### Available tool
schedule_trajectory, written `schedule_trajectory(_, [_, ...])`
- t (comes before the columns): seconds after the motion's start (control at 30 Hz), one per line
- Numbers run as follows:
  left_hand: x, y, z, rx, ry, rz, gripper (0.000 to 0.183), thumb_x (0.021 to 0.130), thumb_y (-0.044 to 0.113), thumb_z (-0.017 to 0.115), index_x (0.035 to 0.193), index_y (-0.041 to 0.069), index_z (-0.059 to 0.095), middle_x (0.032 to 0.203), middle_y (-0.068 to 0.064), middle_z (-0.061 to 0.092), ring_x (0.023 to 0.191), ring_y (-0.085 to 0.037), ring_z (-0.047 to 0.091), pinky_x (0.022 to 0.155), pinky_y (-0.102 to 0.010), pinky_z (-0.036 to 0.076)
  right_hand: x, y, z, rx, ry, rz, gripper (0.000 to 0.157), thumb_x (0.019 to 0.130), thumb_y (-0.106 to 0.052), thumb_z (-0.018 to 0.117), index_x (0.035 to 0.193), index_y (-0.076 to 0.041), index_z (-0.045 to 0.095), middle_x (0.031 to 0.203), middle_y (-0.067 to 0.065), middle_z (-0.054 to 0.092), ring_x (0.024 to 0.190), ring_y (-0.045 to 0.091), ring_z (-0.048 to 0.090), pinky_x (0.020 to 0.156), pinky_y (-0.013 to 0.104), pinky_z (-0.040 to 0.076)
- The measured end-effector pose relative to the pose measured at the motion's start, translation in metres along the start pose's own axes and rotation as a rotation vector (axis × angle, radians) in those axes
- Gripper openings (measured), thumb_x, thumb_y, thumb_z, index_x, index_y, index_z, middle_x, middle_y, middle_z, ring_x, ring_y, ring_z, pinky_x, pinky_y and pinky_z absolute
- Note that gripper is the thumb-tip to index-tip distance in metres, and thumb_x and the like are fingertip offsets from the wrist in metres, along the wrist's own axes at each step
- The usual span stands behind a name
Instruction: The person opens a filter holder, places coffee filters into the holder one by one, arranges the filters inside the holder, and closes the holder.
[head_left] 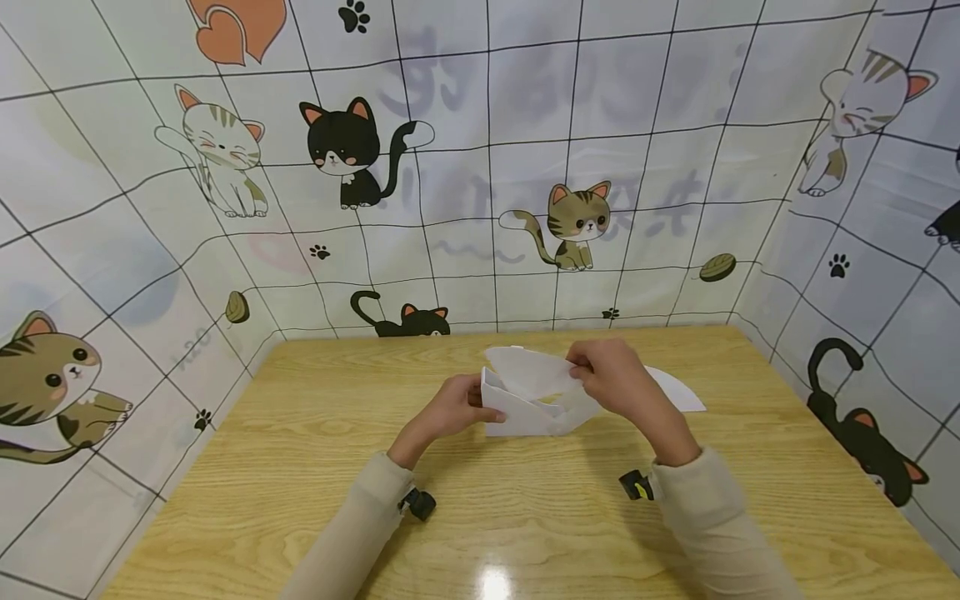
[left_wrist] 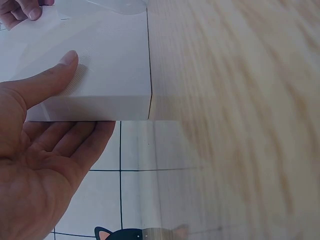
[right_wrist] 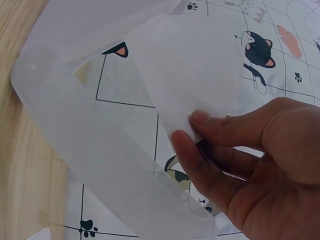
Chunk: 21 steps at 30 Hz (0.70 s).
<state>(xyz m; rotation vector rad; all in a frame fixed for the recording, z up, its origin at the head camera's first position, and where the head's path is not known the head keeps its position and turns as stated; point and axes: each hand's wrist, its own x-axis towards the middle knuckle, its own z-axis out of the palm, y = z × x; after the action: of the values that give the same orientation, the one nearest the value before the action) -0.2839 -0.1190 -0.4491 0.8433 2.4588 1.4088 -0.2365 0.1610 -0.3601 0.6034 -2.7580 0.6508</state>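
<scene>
I am viewing a white folded piece (head_left: 525,421) in the person's hands above the table (head_left: 495,500), near its back edge. Its walls are appearing smooth and matte in the head view; the left wrist view is showing a fine ribbed grain and a squared corner. The left hand (head_left: 456,406) is gripping the left end, thumb lying on one face and fingers supporting the opposite side. The right hand (head_left: 611,379) is pinching a thin upper flap (right_wrist: 187,65) at its tip between thumb and finger. Below the flap, a translucent strip (right_wrist: 115,135) is slanting, leaving an angular gap where the printed cloth (head_left: 465,175) is showing through. A curved white sheet (head_left: 678,390) is lying beyond the right wrist; I cannot tell whether it is joined. Wood-grained tabletop is extending between the forearms toward me.
</scene>
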Motion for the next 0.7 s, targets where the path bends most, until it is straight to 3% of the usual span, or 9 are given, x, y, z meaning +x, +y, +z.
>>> schedule_trajectory(0.3, [0.001, -0.001, 0.0, -0.006, -0.003, 0.003, 0.044, 0.089, 0.012, 0.083, 0.129, 0.003, 0.067, 0.113, -0.015, 0.076, 0.096, -0.021, 0.076, 0.081, -0.032, 0.061, 0.0, -0.003, 0.007, 0.021, 0.005, -0.031, 0.011, 0.093, 0.001, 0.071, 0.089, -0.009, 0.074, 0.072, 0.0, 0.064, 0.062, 0.013, 0.044, 0.061, 0.031, 0.037])
schedule_trajectory(0.53, [0.0, 0.0, 0.0, 0.0, -0.001, -0.001, 0.047, 0.089, 0.012, 0.082, 0.132, 0.004, 0.066, 0.115, -0.015, 0.076, 0.097, -0.022, 0.076, 0.082, -0.032, 0.061, 0.0, -0.003, 0.009, 0.032, -0.009, -0.05, 0.013, 0.092, 0.004, 0.07, 0.09, -0.008, 0.074, 0.074, 0.001, 0.065, 0.062, 0.012, 0.043, 0.06, 0.029, 0.036])
schedule_trajectory(0.7, [0.0, 0.0, 0.0, 0.008, 0.002, -0.004, 0.046, 0.089, 0.012, 0.082, 0.131, 0.004, 0.066, 0.114, -0.014, 0.076, 0.097, -0.021, 0.076, 0.082, -0.031, 0.06, 0.001, -0.002, 0.012, 0.036, -0.018, -0.056, 0.015, 0.092, 0.004, 0.07, 0.087, -0.009, 0.07, 0.067, -0.002, 0.053, 0.061, 0.012, 0.038, 0.06, 0.029, 0.032])
